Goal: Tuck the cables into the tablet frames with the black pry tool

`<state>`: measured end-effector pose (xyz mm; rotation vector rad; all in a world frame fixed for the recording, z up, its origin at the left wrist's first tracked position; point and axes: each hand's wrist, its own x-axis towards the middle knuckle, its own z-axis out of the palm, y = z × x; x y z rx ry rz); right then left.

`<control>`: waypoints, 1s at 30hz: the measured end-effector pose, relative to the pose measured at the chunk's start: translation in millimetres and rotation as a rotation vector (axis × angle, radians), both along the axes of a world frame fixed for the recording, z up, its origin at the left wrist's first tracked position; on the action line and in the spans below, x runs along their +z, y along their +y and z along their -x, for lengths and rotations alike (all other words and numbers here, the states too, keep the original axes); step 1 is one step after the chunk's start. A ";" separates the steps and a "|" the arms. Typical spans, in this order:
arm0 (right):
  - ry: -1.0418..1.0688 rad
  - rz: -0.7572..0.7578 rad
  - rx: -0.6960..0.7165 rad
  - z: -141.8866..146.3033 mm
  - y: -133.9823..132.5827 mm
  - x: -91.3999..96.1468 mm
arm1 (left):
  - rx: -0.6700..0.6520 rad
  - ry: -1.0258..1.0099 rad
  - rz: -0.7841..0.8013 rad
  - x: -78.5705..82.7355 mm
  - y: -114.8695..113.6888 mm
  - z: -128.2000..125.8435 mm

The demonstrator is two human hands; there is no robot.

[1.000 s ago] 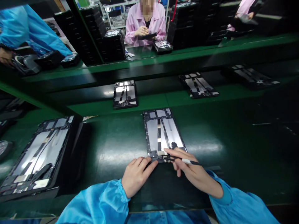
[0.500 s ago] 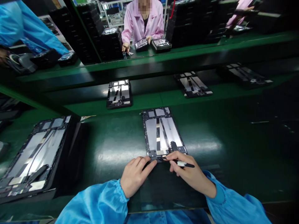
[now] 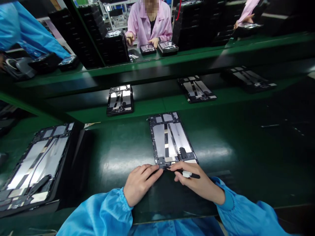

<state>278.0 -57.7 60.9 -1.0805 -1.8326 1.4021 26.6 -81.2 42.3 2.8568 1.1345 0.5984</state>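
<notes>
Right hand [image 3: 194, 178], as I see it remotely: closed on a slim black pen-like tool with a white band [image 3: 187, 174], working end at the near edge of the flat, black-framed tablet chassis with silver panels [image 3: 173, 139]. Left hand [image 3: 140, 183]: bent fingers touch its near-left corner; grip or mere steadying, I cannot tell. The chassis lies on the glossy dark-green worktop [image 3: 123, 154]. I judge it light, stiff, smooth-rimmed; the black ribbon strip [image 3: 166, 144] looks fragile, so I would hold the long sides.

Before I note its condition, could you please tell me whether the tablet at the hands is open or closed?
Open: the tablet shows its silver panels and dark strips bare, with no cover over them.
</notes>
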 end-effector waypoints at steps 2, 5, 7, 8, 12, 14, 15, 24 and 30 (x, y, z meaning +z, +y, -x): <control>-0.013 -0.003 0.014 0.3 0.6 0.8 | 0.000 0.004 0.005 -1.3 0.6 -0.9; -0.009 0.092 0.020 -0.8 0.0 0.7 | 0.001 -0.006 -0.002 -2.1 1.4 -1.9; 0.005 0.177 -0.016 -2.3 -1.9 -0.6 | 0.016 -0.039 -0.013 -1.4 -0.5 -1.7; 0.023 0.215 -0.051 -3.2 -3.5 -1.7 | 0.017 -0.064 -0.014 -0.6 -2.7 -1.3; 0.109 0.348 -0.134 -3.2 -12.0 -8.1 | -0.086 -0.106 0.048 3.1 -18.5 1.7; 0.088 0.373 -0.084 0.7 -15.6 -10.1 | -0.147 -0.046 0.083 3.9 -26.3 2.6; 0.056 0.356 -0.051 3.4 -16.5 -10.2 | -0.164 -0.014 0.089 3.8 -29.1 2.8; -0.219 -0.002 0.022 23.9 -10.8 -5.1 | -0.170 0.035 0.079 0.0 -30.7 2.1; -0.096 0.085 -0.009 19.2 -15.0 -9.0 | -0.154 0.014 0.104 -0.3 -34.6 1.7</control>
